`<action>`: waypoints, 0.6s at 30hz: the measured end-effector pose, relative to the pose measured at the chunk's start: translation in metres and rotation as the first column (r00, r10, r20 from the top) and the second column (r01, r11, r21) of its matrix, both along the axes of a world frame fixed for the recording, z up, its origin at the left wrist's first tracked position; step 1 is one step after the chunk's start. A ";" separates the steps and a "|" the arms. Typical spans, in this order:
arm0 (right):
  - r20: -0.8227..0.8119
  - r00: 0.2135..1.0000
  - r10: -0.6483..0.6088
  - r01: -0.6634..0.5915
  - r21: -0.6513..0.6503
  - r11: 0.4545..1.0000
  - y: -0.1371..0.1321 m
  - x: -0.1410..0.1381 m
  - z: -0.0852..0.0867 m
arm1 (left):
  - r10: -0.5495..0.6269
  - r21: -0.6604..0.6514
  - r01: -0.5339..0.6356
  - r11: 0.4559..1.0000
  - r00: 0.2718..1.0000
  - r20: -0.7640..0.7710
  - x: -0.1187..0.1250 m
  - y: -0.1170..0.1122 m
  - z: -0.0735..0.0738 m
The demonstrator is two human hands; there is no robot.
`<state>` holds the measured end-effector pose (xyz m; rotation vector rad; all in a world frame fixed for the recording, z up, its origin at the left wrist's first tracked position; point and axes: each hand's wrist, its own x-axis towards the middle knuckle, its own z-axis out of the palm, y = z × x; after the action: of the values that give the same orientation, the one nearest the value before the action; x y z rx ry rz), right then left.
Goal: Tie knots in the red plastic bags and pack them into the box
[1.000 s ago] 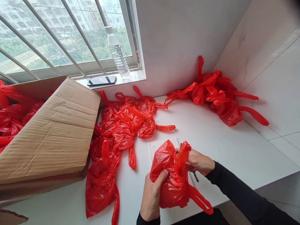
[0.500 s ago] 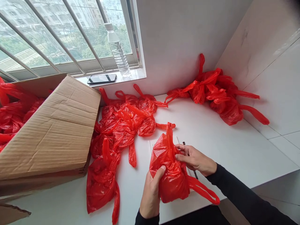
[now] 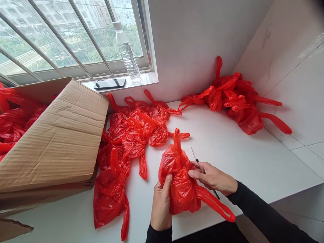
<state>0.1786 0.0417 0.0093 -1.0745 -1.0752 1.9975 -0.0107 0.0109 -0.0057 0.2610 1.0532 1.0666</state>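
Because the left hand (image 3: 162,204) bears on its left flank and the right hand (image 3: 215,177) meets its right flank, I locate the knotted red bag (image 3: 183,195) between the two hands, over the near part of the white worktop (image 3: 265,165). It stands in front of a sheet of paper (image 3: 188,152) and hides most of that sheet from my view.

The long axis of the bag body slants from upper left to lower right. The upper handle (image 3: 178,145) points toward the far side of the worktop. The lower handle (image 3: 217,206) extends to the lower right, toward the near edge, passing below the right hand.

The left hand is clamped on the bag: thumb against the near face, fingers largely hidden behind. The right hand is part-open, fingers slightly curled, thumb tip at the bag's right side. I cannot tell whether it pinches the film or only touches it. The hands are apart, with the bag filling the gap.

A pen (image 3: 217,194) shows partly behind the right hand. To the left, I observe a separate red bag (image 3: 110,202) on the worktop, near a cardboard box (image 3: 55,141).
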 end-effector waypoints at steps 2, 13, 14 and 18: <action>-0.055 0.998 -0.024 0.027 0.070 0.997 -0.001 -0.003 -0.001 | -0.002 -0.014 0.002 1.000 1.000 0.004 0.000 0.000 0.001; -0.062 0.997 0.042 -0.041 0.015 0.999 -0.007 0.002 -0.005 | 0.057 -0.062 -0.057 0.996 0.998 -0.009 -0.002 -0.004 0.005; -0.047 0.999 0.026 -0.025 0.015 1.000 -0.007 0.003 -0.006 | 0.041 -0.060 -0.042 0.997 0.999 -0.006 -0.002 -0.005 0.005; -0.020 0.994 -0.108 0.107 -0.023 0.994 -0.006 0.003 -0.010 | -0.050 0.013 0.050 0.999 0.998 0.032 0.001 -0.007 0.010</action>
<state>0.1817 0.0355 -0.0004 -1.0965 -0.9659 1.9351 -0.0101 0.0035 0.0041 0.2777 1.0063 1.0296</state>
